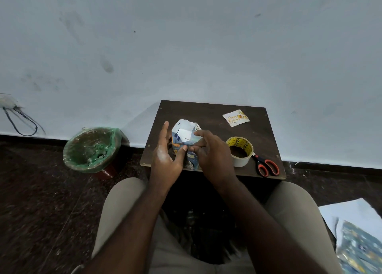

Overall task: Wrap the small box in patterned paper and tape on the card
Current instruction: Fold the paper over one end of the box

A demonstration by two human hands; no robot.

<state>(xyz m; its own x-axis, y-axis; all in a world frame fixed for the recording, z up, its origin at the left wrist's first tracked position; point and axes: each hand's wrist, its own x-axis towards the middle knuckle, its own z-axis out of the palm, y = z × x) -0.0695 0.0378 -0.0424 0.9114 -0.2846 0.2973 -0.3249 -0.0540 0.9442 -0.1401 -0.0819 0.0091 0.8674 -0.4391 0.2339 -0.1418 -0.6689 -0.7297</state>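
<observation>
A small box (184, 136) stands on the dark wooden table (206, 112), partly covered in blue patterned paper (191, 160) whose far end stands open with its white inside showing. My left hand (165, 156) is against the box's left side, fingers straight up and thumb pressing the paper at the front. My right hand (210, 151) lies over the right side, fingers curled onto the paper and meeting the left thumb. A "Happy Birthday" card (236, 117) lies flat at the table's far right.
A roll of tape (240, 150) stands right of my right hand, with orange-handled scissors (266, 166) beside it near the table's front right corner. A bin with a green liner (91, 148) stands on the floor at left. More patterned paper (359, 247) lies at lower right.
</observation>
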